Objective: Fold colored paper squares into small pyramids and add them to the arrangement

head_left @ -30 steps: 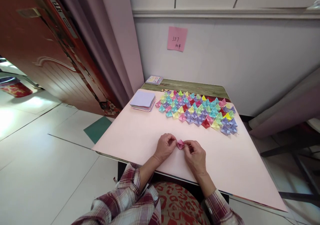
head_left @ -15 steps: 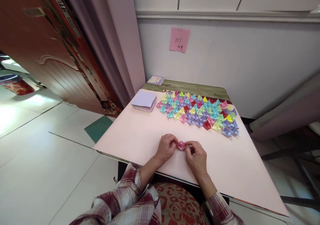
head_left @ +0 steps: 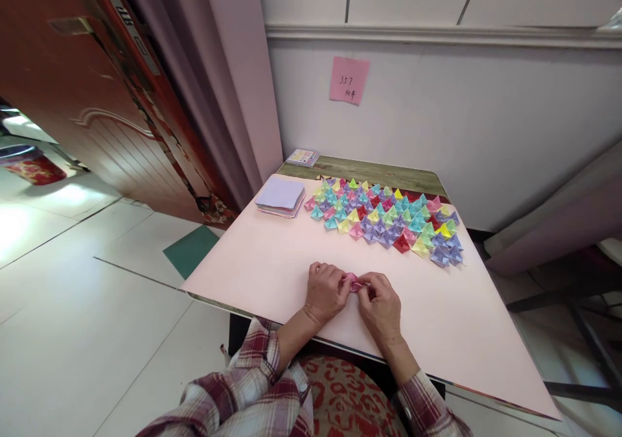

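Observation:
A small pink folded-paper piece (head_left: 354, 284) is pinched between my two hands, low over the front half of the table. My left hand (head_left: 328, 292) grips its left side, with the fingers covering part of it. On its right side, my right hand (head_left: 380, 302) holds the paper between thumb and index finger. Beyond my hands lie rows of folded-paper pieces (head_left: 383, 213) in blue, purple, yellow, green, pink and red, of a similar pointed shape. A stack of square paper sheets (head_left: 280, 194), lilac on top, lies at the far left.
The table has a pale pink cover (head_left: 262, 255) and a green wood-look strip (head_left: 374, 168) along its back. A small pack (head_left: 303, 157) sits at the back left corner. A pink note (head_left: 349, 80) is stuck on the wall. A green sheet (head_left: 191, 251) lies on the floor.
My left hand has shifted slightly right and its fingers now cover more of the pink folded-paper piece. My right hand stays nearly in place on it.

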### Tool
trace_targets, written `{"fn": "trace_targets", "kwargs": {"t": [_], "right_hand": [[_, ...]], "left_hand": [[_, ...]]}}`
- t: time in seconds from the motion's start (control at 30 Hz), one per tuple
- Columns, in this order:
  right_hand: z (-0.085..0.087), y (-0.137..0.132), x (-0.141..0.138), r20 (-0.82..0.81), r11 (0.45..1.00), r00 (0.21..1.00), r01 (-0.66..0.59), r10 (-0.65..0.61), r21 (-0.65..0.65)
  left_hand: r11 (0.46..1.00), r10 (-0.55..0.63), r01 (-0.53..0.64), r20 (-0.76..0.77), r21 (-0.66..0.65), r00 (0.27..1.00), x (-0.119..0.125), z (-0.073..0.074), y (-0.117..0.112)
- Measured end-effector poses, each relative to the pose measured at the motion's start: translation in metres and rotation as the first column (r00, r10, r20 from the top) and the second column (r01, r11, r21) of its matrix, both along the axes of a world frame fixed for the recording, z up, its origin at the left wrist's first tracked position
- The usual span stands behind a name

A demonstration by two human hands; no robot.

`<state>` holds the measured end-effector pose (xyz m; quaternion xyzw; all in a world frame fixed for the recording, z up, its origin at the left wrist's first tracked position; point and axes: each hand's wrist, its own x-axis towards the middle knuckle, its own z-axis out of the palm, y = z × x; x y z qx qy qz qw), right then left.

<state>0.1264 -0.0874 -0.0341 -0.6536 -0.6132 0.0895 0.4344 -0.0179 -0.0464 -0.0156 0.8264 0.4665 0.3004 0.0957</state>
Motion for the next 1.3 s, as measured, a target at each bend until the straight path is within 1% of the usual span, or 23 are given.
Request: {"fn": "trace_targets", "kwargs": {"t": [0.13,0.27,0.37,0.5,0.6,0.73,0.87,0.97,1.13,1.2,1.3], "right_hand": [[0.004,0.0,-0.006,0.158,0.995,0.984,0.093,-0.086,-0.034],[0.014,0.004,-0.009,0.307,0.977,0.949,0.131,-0.075,-0.166],[0.022,0.007,-0.012,0.381,0.945,0.921,0.192,-0.08,-0.265],[0.029,0.008,-0.018,0.458,0.911,0.887,0.239,-0.064,-0.335],[0.032,0.007,-0.019,0.443,0.901,0.894,0.243,-0.065,-0.359],[0.039,0.007,-0.015,0.323,0.878,0.943,0.221,-0.081,-0.425],[0.05,0.011,-0.006,0.254,0.824,0.966,0.181,-0.047,-0.536],[0.057,0.016,0.003,0.245,0.791,0.97,0.143,0.008,-0.595],[0.065,0.026,0.011,0.252,0.779,0.962,0.076,0.108,-0.622],[0.066,0.029,0.01,0.283,0.78,0.951,0.082,0.125,-0.62],[0.066,0.032,0.002,0.346,0.785,0.931,0.128,0.115,-0.606]], "left_hand": [[0.999,0.009,-0.01,-0.043,-0.031,0.999,0.004,0.003,-0.001],[0.994,0.012,-0.026,-0.132,-0.108,0.991,0.007,0.011,0.0],[0.985,-0.005,-0.031,-0.208,-0.173,0.978,0.008,0.019,0.002],[0.964,-0.012,-0.07,-0.302,-0.258,0.953,0.013,0.029,0.004],[0.947,-0.026,-0.087,-0.343,-0.308,0.939,0.017,0.035,0.007],[0.937,-0.059,-0.071,-0.356,-0.343,0.933,0.017,0.039,0.014],[0.929,-0.086,-0.057,-0.364,-0.366,0.927,0.018,0.04,0.021],[0.925,-0.11,-0.039,-0.364,-0.379,0.925,0.019,0.039,0.026],[0.906,-0.161,-0.001,-0.347,-0.423,0.924,0.019,0.036,0.035],[0.899,-0.175,0.008,-0.34,-0.439,0.924,0.018,0.036,0.037],[0.896,-0.187,0.02,-0.335,-0.444,0.924,0.018,0.037,0.037]]}}
